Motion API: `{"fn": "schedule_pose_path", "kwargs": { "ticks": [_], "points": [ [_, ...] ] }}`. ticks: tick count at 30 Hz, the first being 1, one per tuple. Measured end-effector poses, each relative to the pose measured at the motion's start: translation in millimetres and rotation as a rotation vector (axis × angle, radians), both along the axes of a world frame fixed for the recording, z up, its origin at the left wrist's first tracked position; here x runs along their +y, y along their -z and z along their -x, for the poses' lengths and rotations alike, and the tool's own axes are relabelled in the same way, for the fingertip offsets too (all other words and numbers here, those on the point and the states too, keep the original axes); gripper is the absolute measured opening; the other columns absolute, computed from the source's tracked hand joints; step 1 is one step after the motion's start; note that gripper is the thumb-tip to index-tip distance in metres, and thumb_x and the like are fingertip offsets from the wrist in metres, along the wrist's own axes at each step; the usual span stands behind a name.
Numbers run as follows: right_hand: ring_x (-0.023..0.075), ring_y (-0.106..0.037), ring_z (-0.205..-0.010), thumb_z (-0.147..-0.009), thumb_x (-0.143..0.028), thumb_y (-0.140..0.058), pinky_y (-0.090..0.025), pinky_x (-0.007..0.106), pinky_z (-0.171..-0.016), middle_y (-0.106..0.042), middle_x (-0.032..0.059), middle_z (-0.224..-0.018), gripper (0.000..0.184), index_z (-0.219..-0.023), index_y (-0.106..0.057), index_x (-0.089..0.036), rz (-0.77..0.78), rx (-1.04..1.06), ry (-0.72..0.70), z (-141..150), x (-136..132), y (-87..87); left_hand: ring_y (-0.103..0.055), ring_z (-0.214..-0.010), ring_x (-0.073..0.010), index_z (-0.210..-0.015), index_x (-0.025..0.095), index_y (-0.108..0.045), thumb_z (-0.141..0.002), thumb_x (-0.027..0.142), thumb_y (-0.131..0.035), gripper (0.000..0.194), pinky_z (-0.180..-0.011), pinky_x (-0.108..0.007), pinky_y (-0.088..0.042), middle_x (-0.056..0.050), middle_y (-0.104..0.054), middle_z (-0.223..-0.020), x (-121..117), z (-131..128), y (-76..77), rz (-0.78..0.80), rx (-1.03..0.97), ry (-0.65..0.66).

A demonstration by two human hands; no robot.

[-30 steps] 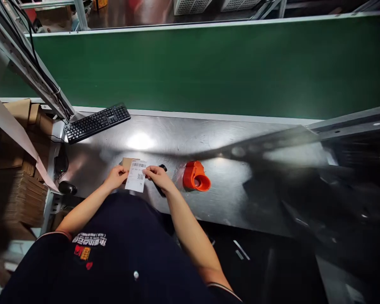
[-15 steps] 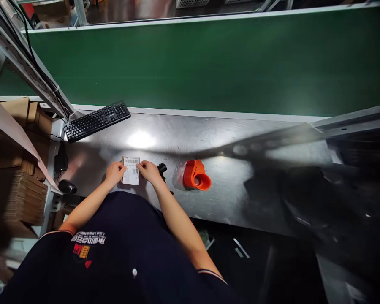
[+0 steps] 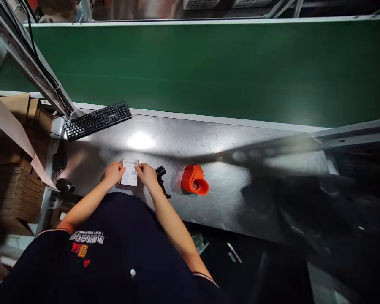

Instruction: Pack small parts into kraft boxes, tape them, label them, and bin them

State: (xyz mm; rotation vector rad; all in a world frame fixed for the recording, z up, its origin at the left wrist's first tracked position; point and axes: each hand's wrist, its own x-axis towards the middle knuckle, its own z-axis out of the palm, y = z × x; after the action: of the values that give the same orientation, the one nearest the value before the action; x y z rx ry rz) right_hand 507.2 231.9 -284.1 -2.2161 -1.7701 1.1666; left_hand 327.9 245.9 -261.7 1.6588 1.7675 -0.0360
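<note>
Near the front of the metal table is a small cardboard box (image 3: 122, 160), its brown edge showing at the left and top. A white shipping label (image 3: 129, 173) with a barcode covers most of it. My left hand (image 3: 113, 173) is closed, thumb and fingers at the label's left edge. At its right edge my right hand (image 3: 147, 174) pinches with thumb and forefinger. How firmly each hand also touches the box is hidden. Just right of my right forearm lies a black handheld scanner (image 3: 162, 182). Farther right sits an orange tape dispenser (image 3: 190, 179) with a clear tape roll.
A black keyboard (image 3: 98, 120) lies at the back left of the metal table (image 3: 177, 135), a black mouse (image 3: 65, 185) at its left edge. Behind runs a green conveyor belt (image 3: 209, 71). Flat cardboard (image 3: 25, 194) is stacked on the left. A metal post (image 3: 34, 59) rises at the left.
The view has shifted and turned slightly, so more of the scanner shows beside my right forearm. Both hands stay at the label's edges, with hardly any movement.
</note>
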Motion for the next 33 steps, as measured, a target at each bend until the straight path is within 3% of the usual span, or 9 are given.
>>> {"fn": "schedule_pose_path", "kwargs": {
  "ticks": [5,9,12,15,18,21,25,30,33],
  "points": [
    [0.0266,-0.071,-0.103,-0.107,-0.046,-0.055,-0.042,0.033,-0.080,-0.077,0.0138,-0.113,0.033,-0.107,-0.072,-0.018,0.011,-0.103,-0.021,2,4,-5.4,-0.069,-0.103,-0.0246,-0.102,0.015,-0.076,-0.105,0.039,-0.056,0.031,-0.087,-0.032,-0.051,-0.013,-0.072,-0.118,0,-2,-11.0,0.043,0.149,0.051],
    [0.0315,-0.072,-0.100,-0.098,-0.063,-0.062,-0.048,0.038,-0.084,-0.076,0.0182,-0.103,0.047,-0.095,-0.070,-0.017,0.058,-0.117,0.095,-5,2,7.9,-0.069,-0.108,-0.0283,-0.108,0.010,-0.075,-0.106,0.050,-0.057,0.044,-0.091,-0.037,-0.053,-0.018,-0.071,-0.119,-2,4,-16.6,0.031,0.229,0.081],
    [0.0311,-0.070,-0.098,-0.089,-0.064,-0.067,-0.050,0.041,-0.090,-0.074,0.0148,-0.095,0.045,-0.081,-0.064,-0.021,-0.051,0.193,0.320,-3,-13,32.3,-0.064,-0.127,-0.0295,-0.130,0.011,-0.070,-0.109,0.040,-0.050,0.041,-0.106,-0.040,-0.052,-0.020,-0.066,-0.137,-7,0,-9.2,-0.151,0.246,0.153],
    [0.0275,-0.070,-0.094,-0.082,-0.076,-0.058,-0.055,0.042,-0.089,-0.073,0.0121,-0.101,0.055,-0.091,-0.060,-0.023,-0.216,0.616,0.645,8,-35,56.5,-0.038,-0.158,-0.0306,-0.159,0.007,-0.047,-0.112,0.034,-0.039,0.055,-0.130,-0.046,-0.032,-0.021,-0.043,-0.167,-11,-15,8.9,-0.401,0.174,0.441],
    [0.0268,-0.072,-0.087,-0.079,-0.089,-0.041,-0.059,0.043,-0.081,-0.072,0.0122,-0.101,0.072,-0.102,-0.056,-0.023,-0.242,0.740,0.789,13,-55,67.4,-0.018,-0.166,-0.0351,-0.167,0.003,-0.031,-0.111,0.042,-0.039,0.069,-0.135,-0.055,-0.016,-0.022,-0.023,-0.176,-9,-30,28.8,-0.428,0.156,0.655],
    [0.0249,-0.072,-0.083,-0.075,-0.091,-0.047,-0.060,0.042,-0.079,-0.072,0.0112,-0.101,0.076,-0.105,-0.057,-0.022,-0.270,0.807,0.869,4,-72,65.2,-0.010,-0.166,-0.0414,-0.169,0.000,-0.022,-0.107,0.056,-0.045,0.086,-0.133,-0.063,-0.010,-0.027,-0.013,-0.176,-5,-35,37.7,-0.420,0.217,0.692],
    [0.0221,-0.070,-0.079,-0.076,-0.088,-0.057,-0.059,0.039,-0.075,-0.072,0.0104,-0.105,0.074,-0.109,-0.060,-0.022,-0.329,0.903,0.972,-13,-99,61.0,-0.004,-0.164,-0.0493,-0.171,0.004,-0.015,-0.096,0.072,-0.057,0.109,-0.128,-0.075,-0.008,-0.030,-0.004,-0.176,-9,-37,34.0,-0.430,0.266,0.709],
    [0.0229,-0.070,-0.080,-0.077,-0.090,-0.052,-0.057,0.040,-0.075,-0.071,0.0109,-0.104,0.074,-0.109,-0.059,-0.023,-0.322,0.909,1.043,-21,-132,62.1,-0.015,-0.164,-0.0437,-0.170,0.006,-0.025,-0.104,0.061,-0.050,0.090,-0.130,-0.068,-0.010,-0.028,-0.014,-0.175,-14,-47,27.7,-0.511,0.269,0.704],
    [0.0239,-0.069,-0.075,-0.079,-0.085,-0.053,-0.057,0.042,-0.073,-0.070,0.0112,-0.096,0.065,-0.101,-0.060,-0.024,-0.336,0.914,1.035,-29,-152,53.0,-0.022,-0.162,-0.0463,-0.167,0.006,-0.035,-0.098,0.057,-0.063,0.090,-0.127,-0.072,-0.017,-0.030,-0.024,-0.172,-19,-50,10.3,-0.475,0.304,0.731]
  ]
}}
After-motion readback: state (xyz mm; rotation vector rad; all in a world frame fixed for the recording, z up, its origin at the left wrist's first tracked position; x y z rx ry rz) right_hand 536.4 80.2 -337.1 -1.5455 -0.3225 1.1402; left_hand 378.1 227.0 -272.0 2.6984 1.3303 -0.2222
